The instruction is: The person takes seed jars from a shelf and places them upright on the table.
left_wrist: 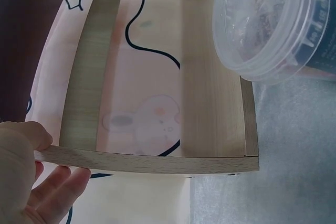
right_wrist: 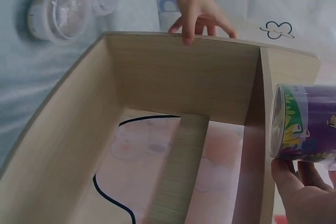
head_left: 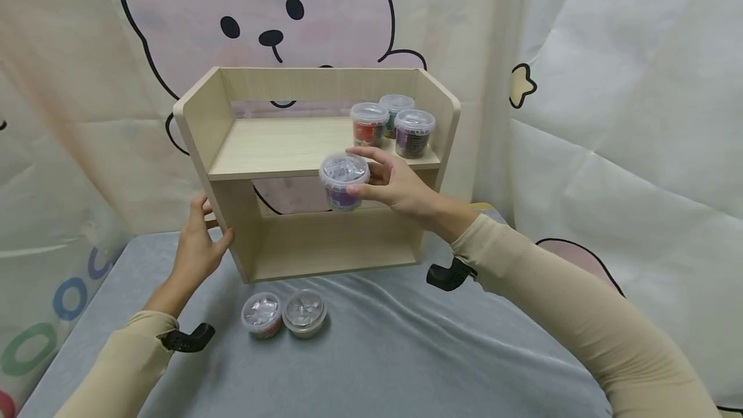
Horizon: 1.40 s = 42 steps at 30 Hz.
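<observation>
My right hand (head_left: 403, 189) grips a small clear-lidded plastic tub (head_left: 344, 182) with a purple label, thumb on the near side and fingers round the far side. The tub is held up in front of the upper board of a light wooden shelf (head_left: 273, 147). In the right wrist view the tub (right_wrist: 310, 124) shows a colourful picture on its label. My left hand (head_left: 200, 244) holds the front edge of the shelf's left side panel, with the thumb (left_wrist: 29, 132) on one face and fingers on the other.
On the upper board's right end stand three tubs: a red one (head_left: 368, 124), a purple-black one (head_left: 415, 134) and one (head_left: 397, 105) behind. Two more lidded tubs, one (head_left: 262, 316) beside the other (head_left: 305, 315), sit on the grey cloth (head_left: 395, 353) before the shelf. A printed curtain (head_left: 476, 31) hangs behind.
</observation>
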Motion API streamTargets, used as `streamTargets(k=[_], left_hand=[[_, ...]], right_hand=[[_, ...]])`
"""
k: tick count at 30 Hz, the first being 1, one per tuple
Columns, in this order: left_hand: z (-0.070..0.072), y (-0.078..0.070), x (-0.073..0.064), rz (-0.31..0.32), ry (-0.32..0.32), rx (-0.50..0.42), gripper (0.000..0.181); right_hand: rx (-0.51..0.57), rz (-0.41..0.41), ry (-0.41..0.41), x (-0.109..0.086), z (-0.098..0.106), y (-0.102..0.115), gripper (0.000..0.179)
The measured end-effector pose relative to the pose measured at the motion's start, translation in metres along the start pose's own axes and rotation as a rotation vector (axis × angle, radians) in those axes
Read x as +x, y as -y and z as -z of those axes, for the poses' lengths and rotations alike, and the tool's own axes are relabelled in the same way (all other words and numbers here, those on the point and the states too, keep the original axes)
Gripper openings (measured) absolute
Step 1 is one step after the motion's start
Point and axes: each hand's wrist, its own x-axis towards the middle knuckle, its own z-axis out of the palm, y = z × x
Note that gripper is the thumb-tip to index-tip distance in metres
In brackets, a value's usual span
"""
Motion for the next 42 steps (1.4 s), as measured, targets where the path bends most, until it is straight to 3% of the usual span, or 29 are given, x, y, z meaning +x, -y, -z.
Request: streamTargets(k=[12, 18, 29, 42], left_hand=[[-0.002, 0.001, -0.001, 0.004, -0.018, 0.012, 0.080], [-0.003, 0.001, -0.001, -0.010, -0.023, 0.044, 0.081], [-0.004, 0.000, -0.002, -0.010, -0.007, 0.057, 0.084], [-0.005, 0.001, -0.003, -0.010, -0.017, 0.038, 0.087]], right_hand=[[-0.028, 0.020, 0.026, -0.011, 0.002, -0.023, 0.064], [0.020, 0.035, 0.065, -0.016, -0.001, -0.043, 0.070], [0.073, -0.066, 0.086, -0.032, -0.013, -0.083, 0.068], [0.119, -0.109, 0.062, -0.043, -0.015, -0.119, 0.069]])
